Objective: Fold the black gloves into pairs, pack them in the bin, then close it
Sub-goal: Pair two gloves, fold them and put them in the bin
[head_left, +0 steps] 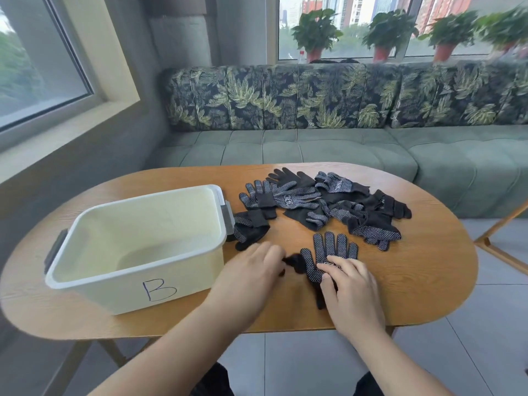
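A cream bin (85, 232) marked "B" stands open and empty on the left of the wooden table (423, 270); no lid is in view. Several black dotted gloves (323, 201) lie heaped at the table's far middle. One black glove (333, 247) lies flat near the front edge, fingers pointing away. My right hand (348, 290) presses on its palm and cuff with spread fingers. My left hand (251, 270) pinches dark glove fabric at its left side, near the thumb. A bunched glove (250, 227) sits beside the bin's right handle.
A green sofa (314, 147) with a leaf-print back runs behind the table. Potted plants (315, 32) line the window sill. A wooden chair leg (500, 247) shows at the right. Tiled floor lies below the table's near edge.
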